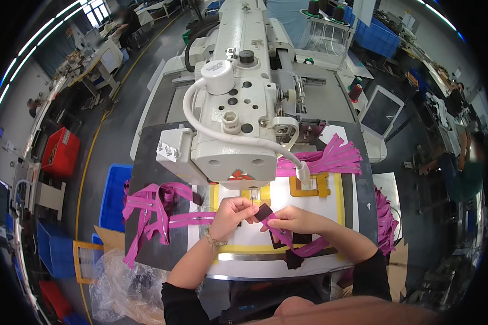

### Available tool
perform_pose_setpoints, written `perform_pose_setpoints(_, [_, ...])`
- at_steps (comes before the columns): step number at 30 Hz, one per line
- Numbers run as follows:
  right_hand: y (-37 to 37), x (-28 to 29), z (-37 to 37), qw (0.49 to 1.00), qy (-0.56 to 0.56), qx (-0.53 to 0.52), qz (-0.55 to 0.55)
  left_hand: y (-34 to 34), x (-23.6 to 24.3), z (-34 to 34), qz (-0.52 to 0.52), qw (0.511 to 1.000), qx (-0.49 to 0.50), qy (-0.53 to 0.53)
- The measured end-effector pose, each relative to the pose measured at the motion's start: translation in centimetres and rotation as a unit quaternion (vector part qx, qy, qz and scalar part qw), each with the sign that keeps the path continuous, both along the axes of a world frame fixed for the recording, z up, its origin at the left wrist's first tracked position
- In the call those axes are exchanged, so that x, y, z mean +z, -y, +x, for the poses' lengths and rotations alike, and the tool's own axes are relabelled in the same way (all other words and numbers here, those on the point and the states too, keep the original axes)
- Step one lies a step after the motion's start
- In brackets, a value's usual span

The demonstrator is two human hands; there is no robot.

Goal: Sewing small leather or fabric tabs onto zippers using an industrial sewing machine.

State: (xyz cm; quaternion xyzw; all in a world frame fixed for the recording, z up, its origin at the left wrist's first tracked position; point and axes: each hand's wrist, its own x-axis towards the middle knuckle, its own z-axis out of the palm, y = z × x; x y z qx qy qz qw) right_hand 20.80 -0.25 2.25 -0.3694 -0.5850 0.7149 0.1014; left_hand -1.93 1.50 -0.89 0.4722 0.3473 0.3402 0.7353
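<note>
In front of the white sewing machine head (236, 146), both hands meet over the work plate. My left hand (233, 214) is closed, its thumb and fingers pinching a dark fabric tab (264, 212) at the end of a magenta zipper. My right hand (294, 220) grips the same magenta zipper (281, 235) just below that tab. The strip runs down and right beneath my right forearm. Another magenta zipper strip (190, 219) passes behind my left wrist from the tangled zippers (156, 208) on the left. A yellow frame (309, 187) lies beyond my right hand.
A bundle of magenta zippers (331, 156) lies right of the machine head; more zippers (385, 219) hang at the table's right side. A blue bin (114, 197) and clear plastic wrap (127, 284) are at left. A screen (382, 112) and thread spools (355, 91) stand at right.
</note>
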Motion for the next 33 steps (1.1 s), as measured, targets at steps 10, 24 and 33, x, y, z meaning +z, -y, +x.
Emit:
perform_pose_setpoints(10, [-0.4,-1.4,-0.1,0.997,0.015,0.055,-0.052,-0.2,0.6,0.1,0.012,0.996,0.05,-0.072])
perform_pose_setpoints(24, [-0.3,-1.5,0.1,0.999,0.012,0.031,-0.022,0.2,-0.4,0.7,0.047,0.997,0.056,-0.026])
perform_pose_setpoints(33, [-0.6,-0.8,0.0,0.999,0.027,0.034,-0.015,0.2,-0.6,0.5,0.064,0.996,0.067,0.005])
